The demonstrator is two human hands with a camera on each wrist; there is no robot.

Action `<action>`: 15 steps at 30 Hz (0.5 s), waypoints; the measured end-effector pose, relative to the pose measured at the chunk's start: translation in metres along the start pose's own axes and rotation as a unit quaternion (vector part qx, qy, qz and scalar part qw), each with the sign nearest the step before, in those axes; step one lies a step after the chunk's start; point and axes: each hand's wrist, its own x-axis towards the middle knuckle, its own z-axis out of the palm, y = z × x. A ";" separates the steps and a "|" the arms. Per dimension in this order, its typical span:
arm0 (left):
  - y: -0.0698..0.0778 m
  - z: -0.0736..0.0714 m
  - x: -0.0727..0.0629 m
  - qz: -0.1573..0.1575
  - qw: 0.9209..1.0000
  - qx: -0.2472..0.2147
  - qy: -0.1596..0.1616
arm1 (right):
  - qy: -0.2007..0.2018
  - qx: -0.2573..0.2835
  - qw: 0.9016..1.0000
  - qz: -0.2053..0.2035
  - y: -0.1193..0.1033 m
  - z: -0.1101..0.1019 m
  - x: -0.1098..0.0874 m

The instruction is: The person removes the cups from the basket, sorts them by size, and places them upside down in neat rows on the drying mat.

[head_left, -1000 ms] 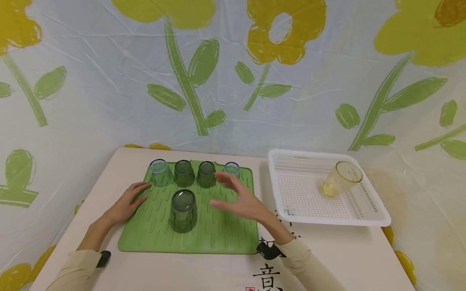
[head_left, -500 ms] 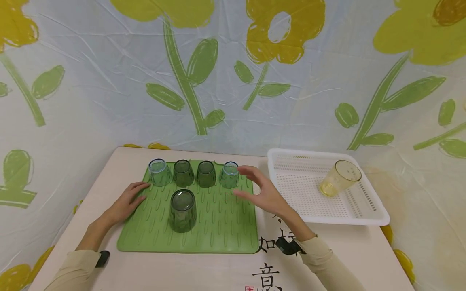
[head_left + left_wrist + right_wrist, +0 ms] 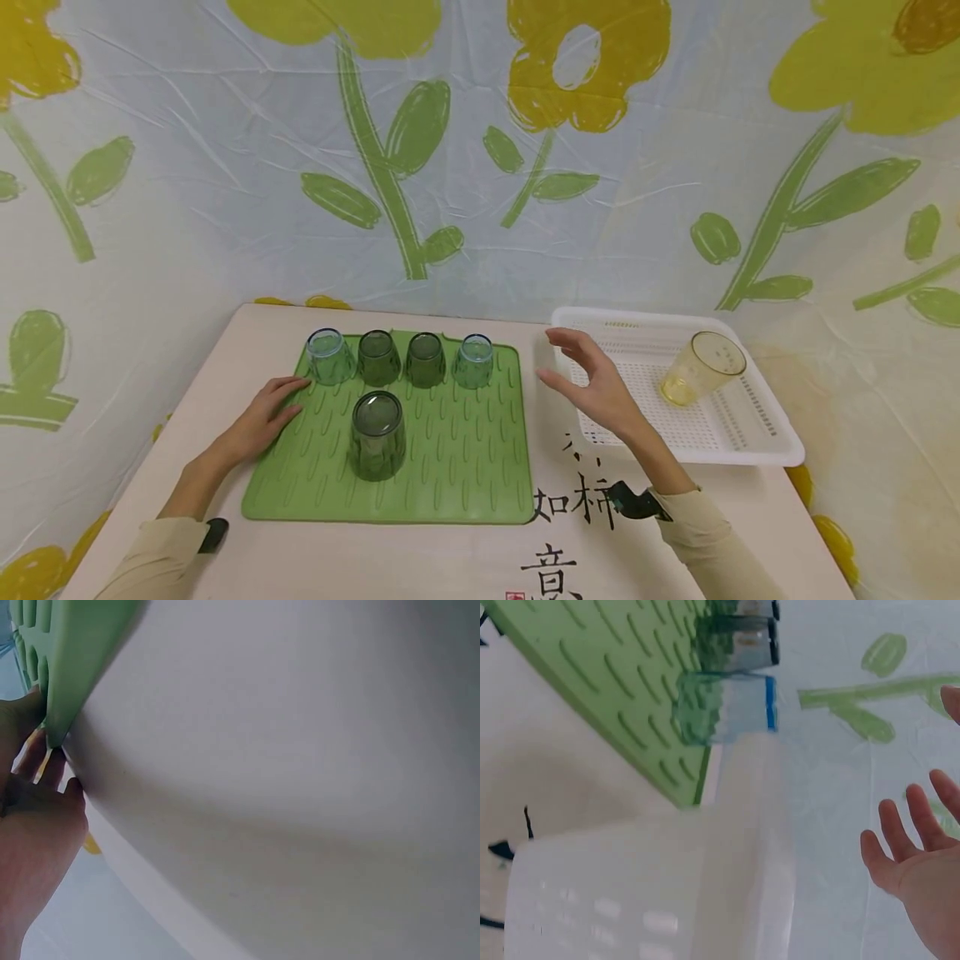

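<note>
My left hand (image 3: 262,419) rests at the left edge of a green ribbed drying mat (image 3: 457,467), fingers loosely extended. In the left wrist view, thumb and fingers touch the mat's edge (image 3: 86,667). My right hand (image 3: 596,387), holding nothing, hovers over the left rim of a white plastic basket (image 3: 615,408), fingers spread and slightly bent. A yellow glass (image 3: 697,371) leans inside the basket. Along the mat's back stand a blue-rimmed glass (image 3: 330,358), two dark grey glasses (image 3: 378,358) and another blue-rimmed glass (image 3: 474,362). A larger dark grey glass (image 3: 378,437) stands nearer the front.
The pale table (image 3: 420,558) carries black brush characters (image 3: 551,504) between mat and basket. A cloth with yellow flowers and green leaves (image 3: 480,275) hangs behind the table and at its sides.
My right hand has moved right, from in front of the right blue-rimmed glass to the basket's left rim. My left hand and the glasses have stayed in place.
</note>
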 end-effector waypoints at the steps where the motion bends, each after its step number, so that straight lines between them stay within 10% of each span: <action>1: 0.000 0.000 0.000 -0.002 1.000 0.000 -0.001 | 0.007 -0.004 1.000 0.002 0.002 -0.004 -0.001; 15: 0.002 0.000 0.000 -0.007 1.000 0.009 0.001 | 0.105 -0.040 0.994 -0.009 0.020 -0.050 -0.015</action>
